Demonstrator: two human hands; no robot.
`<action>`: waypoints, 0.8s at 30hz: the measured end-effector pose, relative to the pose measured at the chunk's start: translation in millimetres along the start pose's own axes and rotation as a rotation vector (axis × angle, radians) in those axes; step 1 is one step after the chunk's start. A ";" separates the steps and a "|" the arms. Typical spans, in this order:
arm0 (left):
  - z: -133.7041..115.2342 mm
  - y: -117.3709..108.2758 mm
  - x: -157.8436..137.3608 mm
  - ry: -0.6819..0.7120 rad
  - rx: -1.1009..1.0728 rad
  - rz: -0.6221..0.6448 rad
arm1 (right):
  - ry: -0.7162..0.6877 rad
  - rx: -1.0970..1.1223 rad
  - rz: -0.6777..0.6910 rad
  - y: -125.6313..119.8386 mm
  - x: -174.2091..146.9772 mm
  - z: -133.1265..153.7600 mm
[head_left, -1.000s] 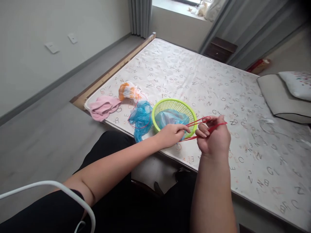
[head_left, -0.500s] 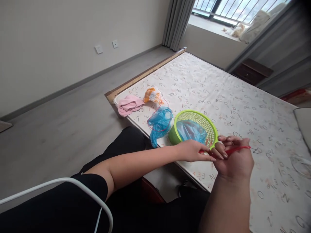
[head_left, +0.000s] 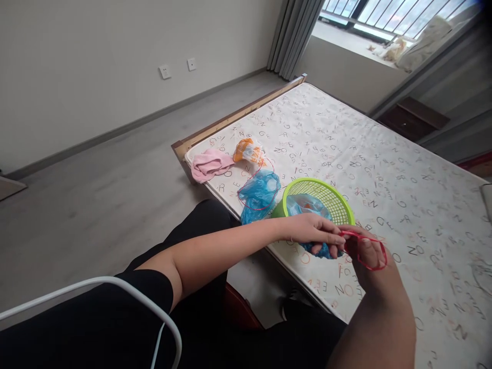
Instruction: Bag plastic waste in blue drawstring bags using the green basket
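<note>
My left hand [head_left: 313,230] reaches across in front of the basket, thumb and fingers pinched together on a thin red string [head_left: 372,267]. The string runs to my right hand [head_left: 371,251], where it forms a loop around the curled fingers. Crumpled blue plastic [head_left: 323,250] shows just under my left fingers; whether they grip it is hidden. Behind both hands stands a green plastic basket [head_left: 319,182] with a blue plastic bag [head_left: 307,204] inside. Left of it lies another blue plastic bag [head_left: 261,189] with a red string loop over it.
A pink cloth [head_left: 211,165] and an orange-and-white plastic bag [head_left: 248,151] lie near the left edge of the letter-printed mattress [head_left: 307,123]. A white curved tube [head_left: 115,282] crosses the lower left. A dark nightstand [head_left: 417,118] is beyond the bed.
My right hand has turned over from palm up, and the red string now loops around its fingers. Blue plastic has appeared under my left hand. The view has shifted slightly.
</note>
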State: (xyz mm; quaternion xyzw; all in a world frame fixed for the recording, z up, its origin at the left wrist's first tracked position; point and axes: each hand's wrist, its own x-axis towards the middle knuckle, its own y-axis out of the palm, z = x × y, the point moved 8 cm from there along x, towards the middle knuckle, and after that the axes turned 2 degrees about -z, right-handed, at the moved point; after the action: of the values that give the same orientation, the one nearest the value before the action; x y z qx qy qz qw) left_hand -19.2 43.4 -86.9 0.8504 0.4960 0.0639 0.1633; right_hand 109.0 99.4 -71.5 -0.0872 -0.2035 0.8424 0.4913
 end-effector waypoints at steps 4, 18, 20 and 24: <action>-5.9 -25.9 5.7 0.070 -0.130 -0.178 | 0.135 0.031 -0.193 -17.5 1.0 -12.2; 12.9 -38.8 10.5 0.088 -0.127 -0.512 | 0.145 -0.069 0.370 54.0 -13.0 19.5; 11.1 -38.0 11.7 0.097 -0.196 -0.472 | 0.172 -0.102 0.452 50.3 -18.2 14.1; 5.1 -24.8 12.3 0.064 -0.175 -0.287 | 0.179 -0.088 0.388 18.5 -20.2 5.0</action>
State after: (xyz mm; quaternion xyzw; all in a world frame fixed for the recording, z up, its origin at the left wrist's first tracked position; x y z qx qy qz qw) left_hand -32.1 64.2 -100.8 0.7510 0.6097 0.1101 0.2283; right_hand 102.7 72.7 -75.9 -0.2207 -0.1750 0.9003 0.3320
